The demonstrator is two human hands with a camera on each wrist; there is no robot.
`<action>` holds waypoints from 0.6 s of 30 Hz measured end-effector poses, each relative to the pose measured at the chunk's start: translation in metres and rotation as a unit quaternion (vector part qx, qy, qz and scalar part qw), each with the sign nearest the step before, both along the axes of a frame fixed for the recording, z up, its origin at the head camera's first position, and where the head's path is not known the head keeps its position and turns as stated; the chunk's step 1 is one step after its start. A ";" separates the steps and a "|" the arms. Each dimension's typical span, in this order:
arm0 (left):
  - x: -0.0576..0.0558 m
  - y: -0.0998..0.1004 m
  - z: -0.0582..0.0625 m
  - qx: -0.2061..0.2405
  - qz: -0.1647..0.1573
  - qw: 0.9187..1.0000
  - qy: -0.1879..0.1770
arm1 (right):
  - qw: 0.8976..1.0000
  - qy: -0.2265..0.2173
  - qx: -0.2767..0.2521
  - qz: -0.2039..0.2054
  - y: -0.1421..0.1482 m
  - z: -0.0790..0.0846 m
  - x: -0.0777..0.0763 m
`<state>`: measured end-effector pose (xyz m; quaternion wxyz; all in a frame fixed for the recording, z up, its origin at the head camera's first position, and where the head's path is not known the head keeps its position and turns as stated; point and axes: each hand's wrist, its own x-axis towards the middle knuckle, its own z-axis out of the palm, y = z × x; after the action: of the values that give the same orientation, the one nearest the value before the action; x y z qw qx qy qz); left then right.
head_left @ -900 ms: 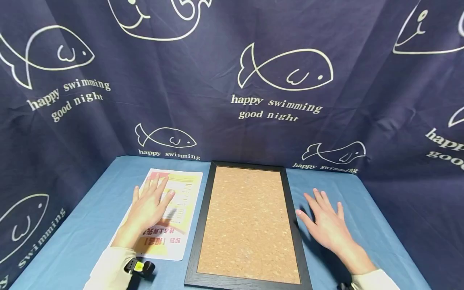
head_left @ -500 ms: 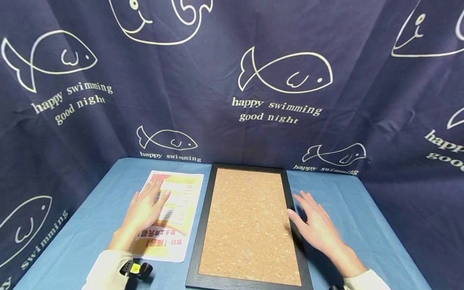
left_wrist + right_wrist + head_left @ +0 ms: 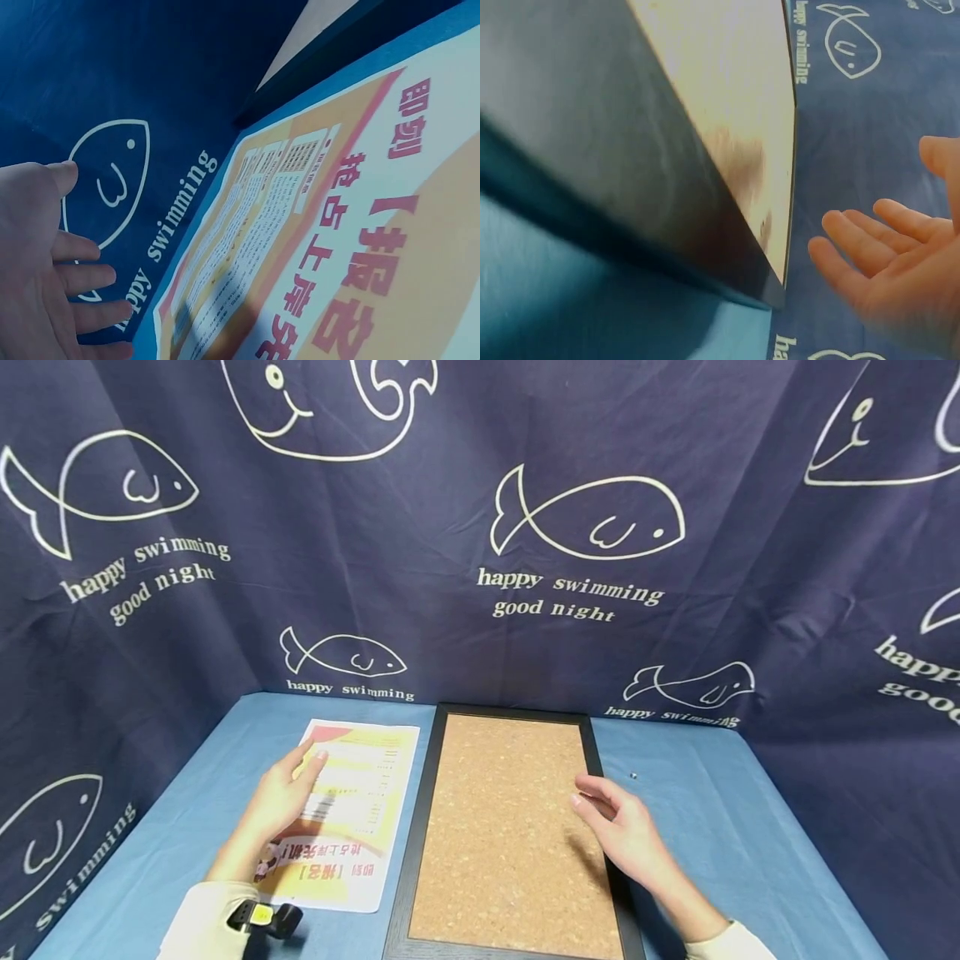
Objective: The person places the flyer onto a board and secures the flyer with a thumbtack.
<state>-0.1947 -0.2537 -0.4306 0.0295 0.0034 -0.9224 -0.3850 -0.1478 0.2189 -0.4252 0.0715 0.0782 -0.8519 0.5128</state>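
A printed sheet [image 3: 352, 810] with yellow, white and red areas lies flat on the left part of the blue-covered table. My left hand [image 3: 279, 797] is above its left side, and in the left wrist view the fingers [image 3: 86, 277] are extended and hold nothing. To the right of the sheet lies a cork board [image 3: 517, 835] in a black frame [image 3: 417, 860]. Over the board's right edge hovers my right hand [image 3: 622, 831], its fingers loosely bent. The right wrist view shows that hand's palm [image 3: 907, 292] bare, apart from the board.
A tiny shiny object [image 3: 633, 775] sits on the blue cloth [image 3: 720, 810] right of the board; its kind is too small to tell. A dark blue curtain [image 3: 450, 527] with fish drawings stands behind and at both sides.
My right hand has moved left from beside the board to over its right edge, its fingers bending, revealing the tiny object. My left hand has drawn back slightly toward me and left.
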 end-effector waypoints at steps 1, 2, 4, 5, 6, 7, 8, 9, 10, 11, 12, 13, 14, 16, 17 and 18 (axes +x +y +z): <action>-0.001 -0.002 -0.001 0.004 0.001 1.000 0.003 | 1.000 -0.006 -0.010 0.000 -0.002 0.000 0.000; -0.002 -0.003 -0.001 0.010 0.002 1.000 0.006 | 1.000 -0.014 -0.015 0.000 -0.005 0.001 0.000; -0.003 -0.005 0.000 0.023 0.002 1.000 0.012 | 0.999 -0.035 -0.028 0.001 -0.008 0.002 0.001; -0.002 -0.006 0.000 0.030 0.001 0.999 0.017 | 0.998 -0.047 -0.040 0.003 -0.010 0.003 0.003; -0.002 -0.007 0.000 0.038 0.000 0.999 0.022 | 0.997 -0.059 -0.052 0.004 -0.013 0.004 0.004; -0.002 -0.008 0.000 0.044 0.000 0.999 0.026 | 0.995 -0.070 -0.065 0.006 -0.015 0.005 0.005; -0.002 -0.009 0.000 0.048 0.002 0.998 0.027 | 0.993 -0.080 -0.081 0.010 -0.018 0.005 0.006; -0.001 -0.010 0.000 0.050 0.004 0.998 0.027 | 0.991 -0.089 -0.096 0.014 -0.020 0.005 0.007; 0.000 -0.011 -0.001 0.052 0.008 0.998 0.025 | 0.989 -0.097 -0.109 0.019 -0.023 0.006 0.008; 0.000 -0.013 -0.001 0.055 0.013 0.998 0.021 | 0.987 -0.105 -0.122 0.024 -0.026 0.006 0.009; 0.000 -0.014 -0.002 0.058 0.019 0.998 0.015 | 0.984 -0.114 -0.132 0.028 -0.028 0.006 0.010; 0.001 -0.015 -0.002 0.062 0.026 0.998 0.007 | 0.982 -0.121 -0.142 0.035 -0.031 0.006 0.010; 0.001 -0.017 -0.003 0.066 0.032 0.997 -0.001 | 0.979 -0.129 -0.152 0.041 -0.033 0.006 0.011; 0.000 -0.019 -0.004 0.077 0.044 0.996 -0.014 | 0.974 -0.142 -0.169 0.050 -0.038 0.006 0.012; 0.000 -0.020 -0.004 0.080 0.050 0.995 -0.018 | 0.971 -0.149 -0.178 0.056 -0.041 0.006 0.012; 0.000 -0.022 -0.005 0.082 0.055 0.995 -0.022 | 0.969 -0.155 -0.184 0.060 -0.044 0.006 0.013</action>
<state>-0.1949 -0.2754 -0.4354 0.0296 0.0652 -0.8866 -0.4570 -0.1350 0.1751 -0.4194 -0.0792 0.0339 -0.7373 0.6700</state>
